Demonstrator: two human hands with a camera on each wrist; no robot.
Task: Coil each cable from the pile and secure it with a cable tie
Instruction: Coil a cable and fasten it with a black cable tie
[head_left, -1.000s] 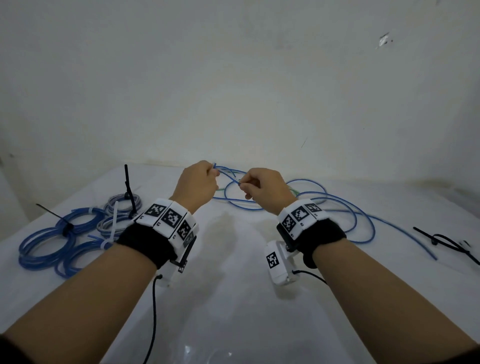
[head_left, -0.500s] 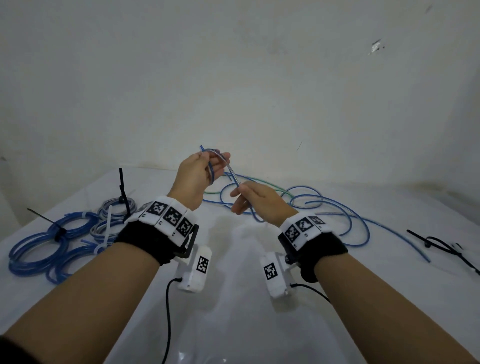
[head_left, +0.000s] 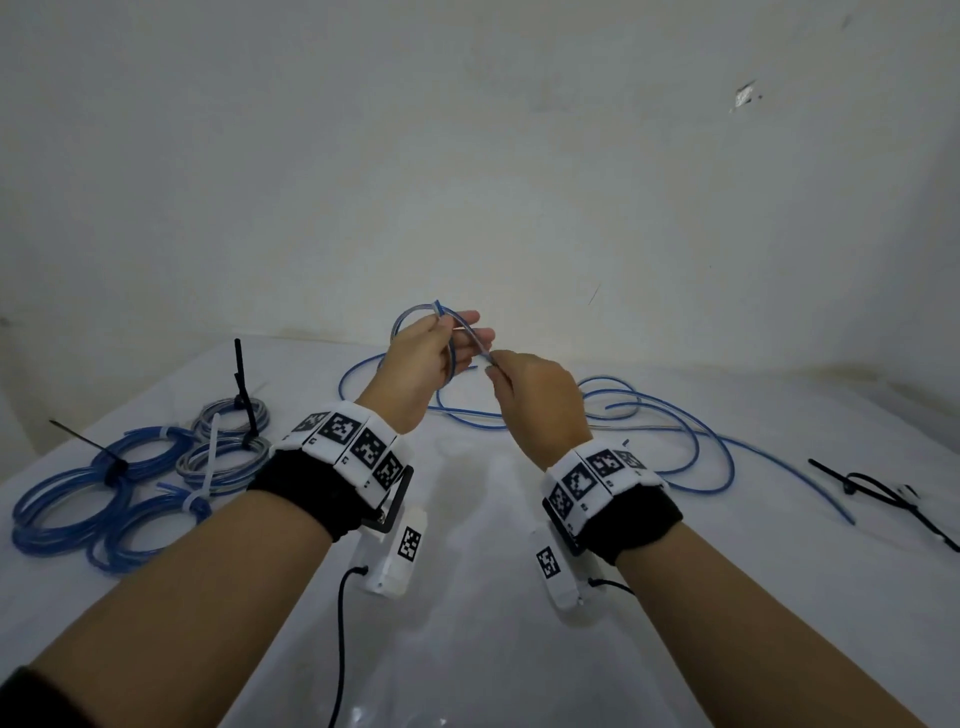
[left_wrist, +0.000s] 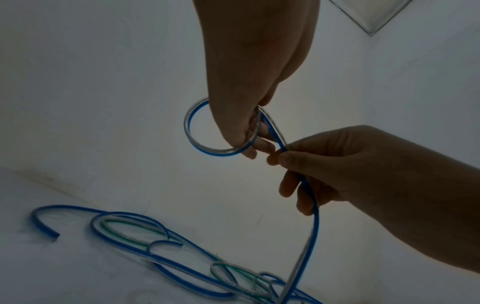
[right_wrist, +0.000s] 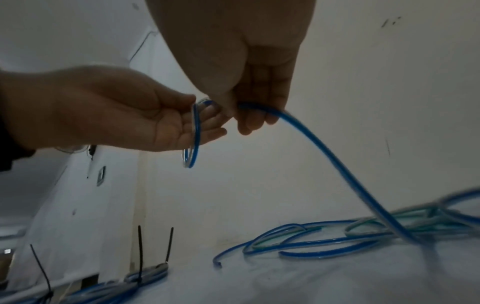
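So the left hand (head_left: 421, 358) pinches a small first loop of the blue cable (left_wrist: 223, 151) up off the worktop (head_left: 467, 597), and the right hand (head_left: 535, 400) sits just beside it, fingers (left_wrist: 288, 158) closed on the run leaving the loop. The slack drops down and right to the loose pile (head_left: 649, 415), so the right hand is the nearer feeder. Pale bare wall (head_left: 467, 156) behind, tied coils (head_left: 145, 483) off left.

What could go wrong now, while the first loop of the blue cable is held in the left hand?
1. The first loop is held only at the left hand's fingers; it could spring open if that pinch loosens.
2. The slack under the right hand runs down into the loose cable pile, which overlaps itself; pulling may snag or drag the pile.
3. The spare black cable ties lie far to the right, so one hand must let go to fetch them.
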